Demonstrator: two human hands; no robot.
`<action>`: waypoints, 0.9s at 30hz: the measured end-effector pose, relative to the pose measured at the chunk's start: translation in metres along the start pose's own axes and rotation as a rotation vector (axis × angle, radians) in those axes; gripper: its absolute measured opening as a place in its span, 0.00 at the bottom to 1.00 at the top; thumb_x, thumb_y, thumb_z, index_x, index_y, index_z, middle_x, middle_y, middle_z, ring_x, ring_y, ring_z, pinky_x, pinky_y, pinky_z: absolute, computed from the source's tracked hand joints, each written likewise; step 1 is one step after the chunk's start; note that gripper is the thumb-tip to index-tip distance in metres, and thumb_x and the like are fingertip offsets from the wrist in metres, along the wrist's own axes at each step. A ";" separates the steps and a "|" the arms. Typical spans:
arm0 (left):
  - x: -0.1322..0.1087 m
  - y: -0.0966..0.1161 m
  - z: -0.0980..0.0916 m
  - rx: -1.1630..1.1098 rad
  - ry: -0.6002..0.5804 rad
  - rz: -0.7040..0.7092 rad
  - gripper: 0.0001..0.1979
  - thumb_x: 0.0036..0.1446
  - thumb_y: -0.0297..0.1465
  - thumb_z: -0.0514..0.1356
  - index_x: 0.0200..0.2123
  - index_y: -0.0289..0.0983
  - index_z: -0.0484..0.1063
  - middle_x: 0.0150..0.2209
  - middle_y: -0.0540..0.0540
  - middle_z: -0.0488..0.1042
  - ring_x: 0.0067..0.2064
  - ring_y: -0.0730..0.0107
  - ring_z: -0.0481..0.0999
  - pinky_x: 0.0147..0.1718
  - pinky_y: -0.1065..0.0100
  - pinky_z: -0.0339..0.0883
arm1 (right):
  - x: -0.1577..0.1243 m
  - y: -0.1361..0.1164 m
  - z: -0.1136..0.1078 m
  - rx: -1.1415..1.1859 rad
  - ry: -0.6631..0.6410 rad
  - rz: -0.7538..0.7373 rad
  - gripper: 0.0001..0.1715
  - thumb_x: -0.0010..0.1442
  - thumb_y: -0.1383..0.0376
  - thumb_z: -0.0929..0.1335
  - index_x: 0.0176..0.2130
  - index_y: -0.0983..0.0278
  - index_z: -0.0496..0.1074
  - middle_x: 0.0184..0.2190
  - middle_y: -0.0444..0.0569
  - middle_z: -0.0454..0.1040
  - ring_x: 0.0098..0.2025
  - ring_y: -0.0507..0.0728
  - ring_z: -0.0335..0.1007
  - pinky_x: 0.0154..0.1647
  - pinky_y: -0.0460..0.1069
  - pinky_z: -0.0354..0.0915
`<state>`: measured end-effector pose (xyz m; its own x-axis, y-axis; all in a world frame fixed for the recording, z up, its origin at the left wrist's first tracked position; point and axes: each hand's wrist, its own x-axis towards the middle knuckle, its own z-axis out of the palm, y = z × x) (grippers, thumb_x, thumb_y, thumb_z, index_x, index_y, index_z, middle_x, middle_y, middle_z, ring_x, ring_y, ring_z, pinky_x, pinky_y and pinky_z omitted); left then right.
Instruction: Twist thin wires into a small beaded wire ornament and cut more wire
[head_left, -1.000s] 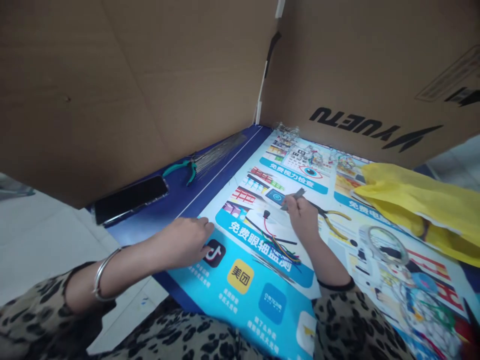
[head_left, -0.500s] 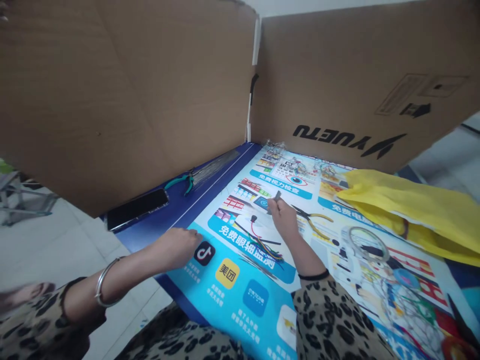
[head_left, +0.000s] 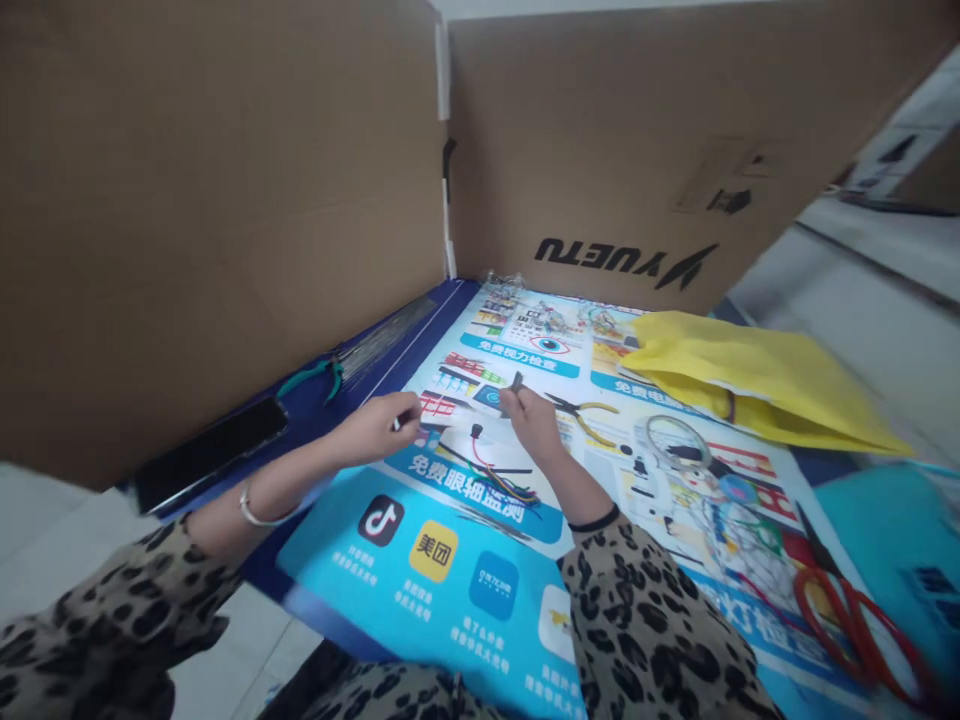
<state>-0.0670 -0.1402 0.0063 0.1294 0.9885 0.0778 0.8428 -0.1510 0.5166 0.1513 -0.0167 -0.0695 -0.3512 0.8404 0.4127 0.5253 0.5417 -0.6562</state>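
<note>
My left hand [head_left: 379,427] is closed above the printed sheet; a small dark and pale spot shows at its fingers, too small to name. My right hand [head_left: 536,425] is closed round a short dark grey strip [head_left: 517,382] whose end sticks up past the thumb. Between and below the hands lies a bunch of coloured wires [head_left: 504,482] with a small black plug. Just right of my right hand rest yellow-handled pliers [head_left: 592,418], their jaws apart. Several thin dark wires [head_left: 499,527] lie nearer me.
Teal-handled pliers [head_left: 330,372], thin wires [head_left: 386,340] and a black phone [head_left: 214,455] lie along the left edge. Cardboard walls [head_left: 637,130] stand behind. At right are a yellow bag [head_left: 780,370], a wire coil [head_left: 651,440], tangled wires [head_left: 739,535], red-handled scissors [head_left: 806,590] and a teal bag [head_left: 892,520].
My left hand has moved forward over the sheet, nearer my right hand. My right hand keeps its hold on the strip. The view has turned rightward, showing more of the scissors and teal bag.
</note>
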 end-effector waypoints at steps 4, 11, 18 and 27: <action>0.059 0.015 0.023 -0.282 0.173 0.055 0.05 0.53 0.30 0.49 0.27 0.37 0.61 0.25 0.51 0.66 0.27 0.73 0.65 0.29 0.71 0.60 | -0.006 -0.006 -0.001 0.025 0.015 0.002 0.27 0.60 0.50 0.60 0.17 0.62 0.63 0.17 0.45 0.70 0.22 0.52 0.66 0.25 0.45 0.59; 0.095 0.012 0.072 -0.350 0.235 0.231 0.04 0.56 0.27 0.48 0.30 0.38 0.60 0.31 0.48 0.66 0.35 0.70 0.66 0.35 0.68 0.61 | -0.009 -0.014 0.003 0.110 0.032 0.072 0.26 0.61 0.51 0.60 0.21 0.64 0.70 0.15 0.43 0.69 0.21 0.51 0.66 0.22 0.44 0.60; 0.093 0.005 0.079 -0.254 0.216 0.380 0.04 0.55 0.24 0.48 0.32 0.37 0.60 0.34 0.46 0.65 0.38 0.67 0.65 0.38 0.65 0.62 | -0.008 -0.016 0.001 0.226 0.075 0.174 0.21 0.58 0.52 0.63 0.26 0.65 0.73 0.17 0.43 0.69 0.22 0.52 0.66 0.25 0.44 0.62; 0.094 0.003 0.086 -0.286 0.171 0.435 0.04 0.56 0.25 0.51 0.33 0.38 0.64 0.35 0.47 0.68 0.40 0.68 0.68 0.40 0.65 0.63 | -0.009 -0.015 -0.002 0.101 0.062 0.124 0.20 0.60 0.56 0.62 0.25 0.65 0.72 0.16 0.43 0.69 0.22 0.51 0.66 0.24 0.44 0.60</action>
<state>-0.0075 -0.0481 -0.0584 0.3275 0.8245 0.4614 0.5520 -0.5633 0.6147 0.1484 -0.0323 -0.0621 -0.2387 0.9017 0.3606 0.4800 0.4323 -0.7633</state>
